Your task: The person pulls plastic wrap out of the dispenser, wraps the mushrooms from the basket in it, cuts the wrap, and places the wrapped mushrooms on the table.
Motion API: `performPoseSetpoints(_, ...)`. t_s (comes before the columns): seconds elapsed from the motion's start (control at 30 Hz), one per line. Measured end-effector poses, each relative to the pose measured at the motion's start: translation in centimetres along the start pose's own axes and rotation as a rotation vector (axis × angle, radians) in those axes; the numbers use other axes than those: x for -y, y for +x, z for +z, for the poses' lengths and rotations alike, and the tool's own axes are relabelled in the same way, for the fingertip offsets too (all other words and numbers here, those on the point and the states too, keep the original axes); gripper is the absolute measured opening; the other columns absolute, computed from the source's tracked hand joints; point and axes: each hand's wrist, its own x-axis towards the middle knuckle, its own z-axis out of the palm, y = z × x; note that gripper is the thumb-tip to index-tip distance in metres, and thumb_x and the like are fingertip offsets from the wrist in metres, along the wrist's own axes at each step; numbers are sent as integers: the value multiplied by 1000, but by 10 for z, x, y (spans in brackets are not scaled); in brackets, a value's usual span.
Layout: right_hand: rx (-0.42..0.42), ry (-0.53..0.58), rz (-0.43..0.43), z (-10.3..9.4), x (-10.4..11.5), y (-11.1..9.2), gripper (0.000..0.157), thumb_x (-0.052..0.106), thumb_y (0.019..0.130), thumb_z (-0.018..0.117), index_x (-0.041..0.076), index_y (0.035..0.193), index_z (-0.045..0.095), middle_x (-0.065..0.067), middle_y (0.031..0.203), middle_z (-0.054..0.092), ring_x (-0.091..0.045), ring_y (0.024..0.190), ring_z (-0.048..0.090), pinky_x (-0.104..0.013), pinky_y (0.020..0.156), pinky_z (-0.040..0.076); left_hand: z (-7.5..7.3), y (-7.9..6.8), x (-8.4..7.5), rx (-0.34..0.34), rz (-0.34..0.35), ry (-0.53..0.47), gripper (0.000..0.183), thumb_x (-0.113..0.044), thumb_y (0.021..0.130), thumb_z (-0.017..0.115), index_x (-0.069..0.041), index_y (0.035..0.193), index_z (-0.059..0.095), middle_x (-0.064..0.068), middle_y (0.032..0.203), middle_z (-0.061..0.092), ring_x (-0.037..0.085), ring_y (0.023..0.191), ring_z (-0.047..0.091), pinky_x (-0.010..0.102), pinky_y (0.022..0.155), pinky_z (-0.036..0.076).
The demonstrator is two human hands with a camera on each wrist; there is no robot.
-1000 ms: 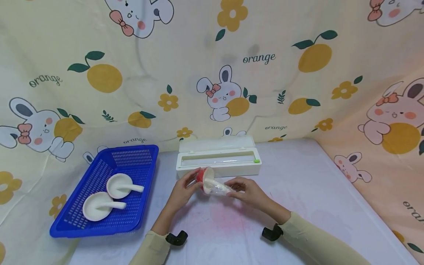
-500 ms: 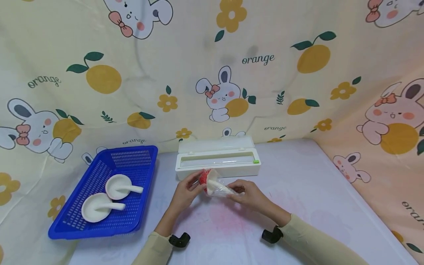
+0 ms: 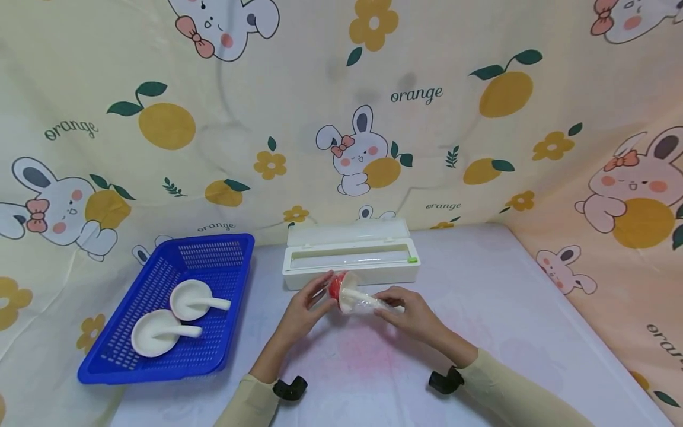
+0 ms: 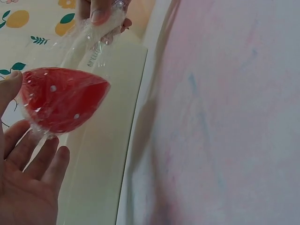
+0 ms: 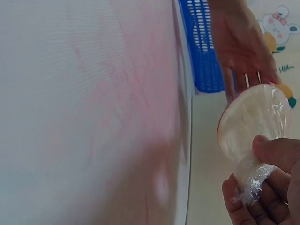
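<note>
A toy mushroom (image 3: pixel 348 293) is held above the table between both hands, wrapped in clear cling film. Its red cap with white dots (image 4: pixel 63 101) points toward my left hand (image 3: pixel 305 308), whose thumb and fingertips hold the cap from opposite sides. My right hand (image 3: pixel 409 314) grips the white stem, thumb on one side and fingers underneath. In the right wrist view the film bunches into a crumpled tail (image 5: pixel 253 185) at the stem. The cap's pale underside (image 5: pixel 248 119) shows there, with film stretched over it.
Behind the hands stands a white cling film dispenser (image 3: pixel 352 277), lid raised, with a green slider (image 3: pixel 412 260). At the left, a blue basket (image 3: pixel 237 296) holds two more mushrooms, stems up: one farther back (image 3: pixel 188 292), one nearer (image 3: pixel 152 338). A patterned cloth (image 3: pixel 299 77) hangs behind the table.
Both hands have shifted slightly to the right with the mushroom. The right hand has slid outward along the stem, and the film lies closer around it.
</note>
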Motion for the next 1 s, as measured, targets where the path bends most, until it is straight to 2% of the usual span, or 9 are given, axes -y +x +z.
performPoseSetpoints(0.13,-35,-15,-7,-5,-4,-5,27,11,92,87,10,118,80,1,107,76,-14,96,71,-35,89,63,-3,-1,1,-10,5,43,59,-12,101,76,-12,157,55,4,161,54,27,150,49,46,121,41)
performPoseSetpoints(0.3,-87,-54,-16,-19,-4,-11,28,9,90,88,12,117,80,2,110,77,-12,98,71,-33,89,63,-15,-3,1,-45,10,129,56,-15,102,76,-15,155,57,1,159,57,24,149,51,45,122,41)
performPoseSetpoints(0.53,-191,-87,-72,-44,-1,-17,32,3,88,88,9,118,80,-1,109,77,-8,96,71,-24,86,61,-37,-1,0,-122,62,224,53,-12,101,76,-12,152,61,8,154,61,28,146,54,42,120,43)
performPoseSetpoints(0.73,-288,-73,-139,-66,-4,-17,37,-8,83,88,4,117,78,-8,106,77,-9,96,72,-15,86,58,-50,4,-1,-222,79,321,47,-10,100,77,-8,146,65,13,146,66,33,141,58,48,117,47)
performPoseSetpoints(0.83,-325,-84,-140,-77,-9,-16,38,-12,83,86,0,117,78,-13,107,76,-9,96,70,-12,87,56,-54,8,0,-272,65,379,44,-10,100,77,-8,143,68,14,142,68,34,137,61,50,114,49)
performPoseSetpoints(1.0,-388,-67,-93,-93,-17,-15,35,-13,86,83,-4,119,76,-20,111,75,-4,96,69,-10,88,54,-61,17,1,-320,55,462,38,-8,101,76,-8,139,70,16,141,67,35,135,61,52,111,51)
